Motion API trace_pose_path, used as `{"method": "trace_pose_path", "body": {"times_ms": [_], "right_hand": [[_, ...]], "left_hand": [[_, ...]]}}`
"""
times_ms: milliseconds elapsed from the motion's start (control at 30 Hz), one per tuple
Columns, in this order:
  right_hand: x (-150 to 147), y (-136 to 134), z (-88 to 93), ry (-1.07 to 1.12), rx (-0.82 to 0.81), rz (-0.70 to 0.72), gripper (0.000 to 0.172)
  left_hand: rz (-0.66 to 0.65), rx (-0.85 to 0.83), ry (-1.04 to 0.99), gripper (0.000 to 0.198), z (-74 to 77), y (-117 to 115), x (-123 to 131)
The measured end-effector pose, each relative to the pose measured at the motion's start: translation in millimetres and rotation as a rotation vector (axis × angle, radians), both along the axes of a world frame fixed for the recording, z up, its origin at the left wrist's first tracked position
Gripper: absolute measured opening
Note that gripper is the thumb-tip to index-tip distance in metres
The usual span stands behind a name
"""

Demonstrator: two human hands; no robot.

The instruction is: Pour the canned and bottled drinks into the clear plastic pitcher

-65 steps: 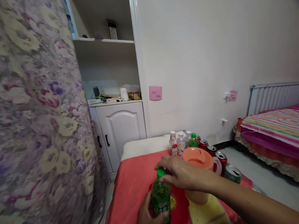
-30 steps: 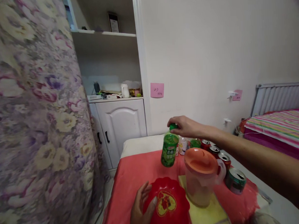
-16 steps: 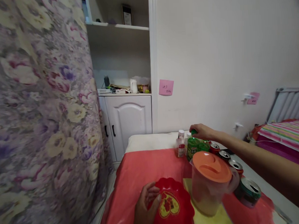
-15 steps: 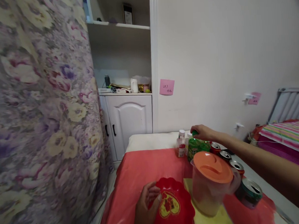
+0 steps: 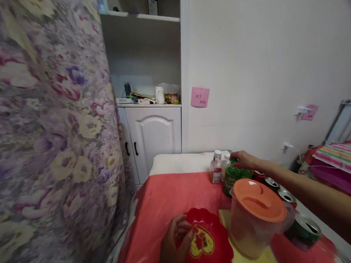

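My right hand (image 5: 243, 159) reaches across to the back of the table, its fingers closed around the green cap end of a green plastic bottle (image 5: 230, 180). The bottle's lower part is partly hidden behind a clear pitcher with an orange lid (image 5: 259, 199). My left hand (image 5: 176, 238) is at the left rim of a red scalloped plate (image 5: 219, 244) with a yellow heart design. Its fingers are loosely curled, with the thumb apart and nothing visible between them. Whether it touches the plate is unclear.
Two white-capped clear bottles, one nearer (image 5: 216, 168), stand left of the green bottle. Several opened drink cans, including a green one (image 5: 303, 231), line the right side. A yellow cloth (image 5: 226, 218) lies under the pitcher. A floral curtain (image 5: 54, 144) hangs left.
My right hand has moved slightly down with the green bottle's cap end in its fingers. My left hand stays by the plate. The view has shifted a little.
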State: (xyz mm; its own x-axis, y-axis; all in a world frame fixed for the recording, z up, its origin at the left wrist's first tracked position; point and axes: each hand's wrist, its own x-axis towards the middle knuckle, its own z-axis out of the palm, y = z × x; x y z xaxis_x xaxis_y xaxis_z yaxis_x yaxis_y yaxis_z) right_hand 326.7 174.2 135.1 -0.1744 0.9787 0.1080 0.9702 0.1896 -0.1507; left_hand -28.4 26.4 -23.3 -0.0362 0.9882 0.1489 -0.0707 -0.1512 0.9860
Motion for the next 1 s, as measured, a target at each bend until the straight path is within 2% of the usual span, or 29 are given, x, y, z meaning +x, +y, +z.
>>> {"method": "trace_pose_path", "body": {"times_ms": [200,500,800,1000], "right_hand": [[-2.7,2.4,-1.3,0.018,0.012,-0.007,0.029],[-3.2,2.0,-3.7,0.03,0.038,-0.009,0.03],[0.9,2.6,-10.3,0.041,0.061,-0.026,0.037],[2.0,-3.3,-10.5,0.054,0.049,-0.008,0.041]], "left_hand": [[-0.032,-0.018,0.046,0.036,7.1,-2.3,-1.8],[-0.05,-0.043,0.016,0.038,5.1,-0.1,-2.7],[0.001,-0.038,0.025,0.04,-1.4,1.9,-1.8],[0.004,-0.049,0.005,0.04,4.0,4.0,-3.0]]}}
